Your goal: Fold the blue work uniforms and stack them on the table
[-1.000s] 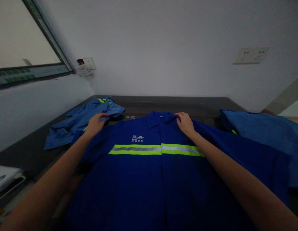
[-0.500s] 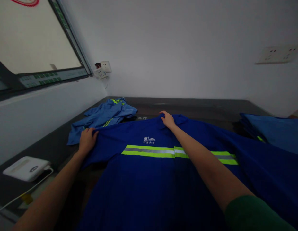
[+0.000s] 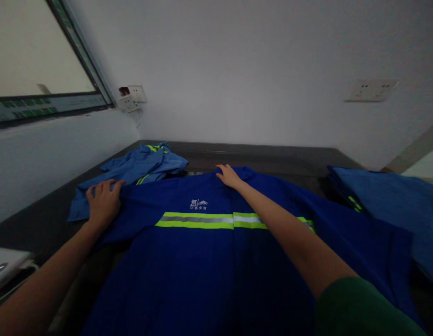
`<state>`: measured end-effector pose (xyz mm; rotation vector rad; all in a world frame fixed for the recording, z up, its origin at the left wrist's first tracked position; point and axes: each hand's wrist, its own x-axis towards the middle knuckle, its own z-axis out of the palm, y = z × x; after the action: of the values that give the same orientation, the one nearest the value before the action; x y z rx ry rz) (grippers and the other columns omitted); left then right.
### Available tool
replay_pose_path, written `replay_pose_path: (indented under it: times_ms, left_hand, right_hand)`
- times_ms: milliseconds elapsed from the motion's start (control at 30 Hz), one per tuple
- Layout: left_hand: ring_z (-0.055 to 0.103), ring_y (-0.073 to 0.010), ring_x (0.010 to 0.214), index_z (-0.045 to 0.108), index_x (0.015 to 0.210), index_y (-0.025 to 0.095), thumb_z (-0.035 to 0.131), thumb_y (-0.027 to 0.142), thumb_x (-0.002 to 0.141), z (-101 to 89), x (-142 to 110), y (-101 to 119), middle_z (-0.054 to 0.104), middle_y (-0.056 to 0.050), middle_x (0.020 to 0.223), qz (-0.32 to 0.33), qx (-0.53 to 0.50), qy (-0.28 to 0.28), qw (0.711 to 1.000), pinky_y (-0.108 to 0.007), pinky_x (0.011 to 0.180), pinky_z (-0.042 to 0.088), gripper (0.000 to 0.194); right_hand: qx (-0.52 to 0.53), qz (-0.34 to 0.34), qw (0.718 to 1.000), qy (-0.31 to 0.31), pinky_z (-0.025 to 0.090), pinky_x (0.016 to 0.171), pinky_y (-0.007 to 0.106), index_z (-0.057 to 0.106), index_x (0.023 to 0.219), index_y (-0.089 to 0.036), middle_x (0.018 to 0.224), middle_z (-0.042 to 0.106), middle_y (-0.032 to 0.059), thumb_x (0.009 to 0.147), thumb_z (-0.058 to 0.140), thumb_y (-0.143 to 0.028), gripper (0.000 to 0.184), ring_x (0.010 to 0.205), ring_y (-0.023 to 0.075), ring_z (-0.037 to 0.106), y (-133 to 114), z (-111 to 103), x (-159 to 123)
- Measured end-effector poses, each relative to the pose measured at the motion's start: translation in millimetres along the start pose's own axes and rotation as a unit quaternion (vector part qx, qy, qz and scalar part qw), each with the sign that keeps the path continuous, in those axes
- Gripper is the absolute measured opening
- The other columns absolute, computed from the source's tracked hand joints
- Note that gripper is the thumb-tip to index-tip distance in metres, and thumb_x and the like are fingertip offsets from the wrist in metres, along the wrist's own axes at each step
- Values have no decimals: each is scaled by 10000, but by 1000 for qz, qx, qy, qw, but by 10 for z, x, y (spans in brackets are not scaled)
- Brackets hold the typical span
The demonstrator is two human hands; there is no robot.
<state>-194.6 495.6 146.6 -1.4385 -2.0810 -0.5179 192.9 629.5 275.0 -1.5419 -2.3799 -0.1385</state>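
A dark blue work jacket (image 3: pixel 188 261) lies spread out front side up, with a yellow-green and silver reflective band across its chest and a white printed logo. At its left sleeve end, my left hand (image 3: pixel 103 201) rests with fingers apart, overlapping the edge of a lighter blue garment behind. My right hand (image 3: pixel 228 176) is at the collar, fingers bent over its edge and pinching the cloth. My right forearm crosses the jacket's chest and covers part of the band.
A crumpled lighter blue garment (image 3: pixel 143 163) with yellow-green strips lies at the back left. Folded blue clothes (image 3: pixel 387 191) are stacked on the right. A white device (image 3: pixel 8 263) with a cable sits at the left edge of the dark table (image 3: pixel 244 151). Wall sockets (image 3: pixel 372 90) are behind.
The view has turned slightly right, so everything sits further left. My left hand has loosened and spread its fingers at the sleeve. My right hand stays at the collar.
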Motion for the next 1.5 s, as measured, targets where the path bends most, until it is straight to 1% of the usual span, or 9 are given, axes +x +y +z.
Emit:
replay_pose_path:
  times_ms: [200,433,600,733,867,1000,1133,1267,1500]
  left_hand:
    - [442,-270,1179,585,1179,226,388,165,866,-385,253,617,557,-78,1229,55,-151,33,986,-487,1037,283,375]
    - [515,-268,1141,625,1121,226,489,196,834,-852,563,2034,613,-77,1159,203,-329,-31,922,-445,1003,374,319]
    - [518,-255,1190,583,1207,162,508,209,839,-940,567,3191,596,-118,1235,247,-418,-81,870,-396,1036,383,378]
    - [488,-268,1244,444,1345,127,584,223,814,-927,530,3826,525,-164,1332,214,-429,-97,872,-393,1025,396,557]
    - [524,-293,1186,514,1259,126,556,152,824,-988,462,4033,565,-183,1225,193,-418,-87,883,-412,974,421,438]
    - [555,-263,1123,630,1074,218,557,178,846,-1090,336,4046,627,-104,1092,258,-411,-87,870,-382,965,414,243]
    - [646,-201,883,655,950,222,515,379,904,-1102,322,4065,677,-51,912,292,-408,-129,855,-293,805,476,215]
    - [654,-177,685,593,1069,190,434,298,937,-1041,468,4127,670,-35,765,236,-397,-150,874,-276,677,493,233]
    - [532,-292,1186,560,1216,155,485,191,868,-952,545,4420,557,-169,1255,215,-383,-92,894,-418,980,432,358]
  right_hand:
    - [48,-76,993,80,413,988,338,640,1122,-153,1149,637,100,848,571,-164,283,1100,201,560,598,-797,-866]
    - [56,118,978,163,509,823,376,688,940,-188,972,699,83,781,569,-274,216,906,231,642,1871,-1830,-2496]
    - [0,221,942,252,509,726,379,680,884,-222,876,701,103,767,542,-387,245,784,242,651,2317,-1965,-3598]
    - [-33,257,938,229,469,570,340,656,979,-216,659,657,33,802,485,-488,367,573,218,620,2323,-1856,-3950]
    - [-15,296,940,168,451,511,318,615,1085,-222,558,625,-15,809,494,-498,409,449,196,590,2295,-1821,-3945]
    - [52,314,942,109,460,474,319,576,1170,-229,500,608,-37,794,528,-499,465,375,198,572,2370,-1780,-3939]
    - [69,306,943,110,477,487,330,557,1215,-231,557,638,-10,774,563,-486,510,407,211,595,2411,-1739,-3969]
    - [50,264,955,129,501,548,333,567,1231,-266,753,689,25,738,608,-438,524,529,208,636,2340,-1738,-3958]
    - [45,194,971,134,539,672,334,647,1156,-238,1143,637,95,694,595,-252,465,627,149,608,2248,-1735,-3886]
